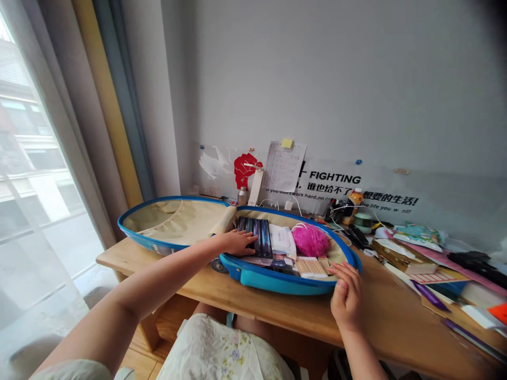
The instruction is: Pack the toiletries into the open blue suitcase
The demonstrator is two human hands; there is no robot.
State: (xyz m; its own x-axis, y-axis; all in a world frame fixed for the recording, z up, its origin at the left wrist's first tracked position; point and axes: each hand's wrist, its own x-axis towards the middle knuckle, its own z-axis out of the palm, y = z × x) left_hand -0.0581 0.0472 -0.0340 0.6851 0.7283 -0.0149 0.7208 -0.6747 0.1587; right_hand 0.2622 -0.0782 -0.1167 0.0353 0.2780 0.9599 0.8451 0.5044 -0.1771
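Note:
A blue suitcase (269,282) lies opened flat on the wooden table, its lid half (166,224) to the left with a beige lining. Reaching into the packed half, my left hand (237,243) rests with fingers spread on a dark, striped flat pack (259,237). My right hand (346,287) is at the near right rim, fingers stretched over the edge beside a pack of cotton swabs (311,267). A white packet (282,240) and a pink mesh bath puff (310,240) lie between the hands. What the dark pack contains I cannot make out.
Along the table's right side (400,311) lie several loose things, including a purple item (430,295) and a colourful packet (420,235). A bottle (354,203) and a green-lidded jar (362,221) stand at the back. A white lamp (255,187) stands behind the suitcase.

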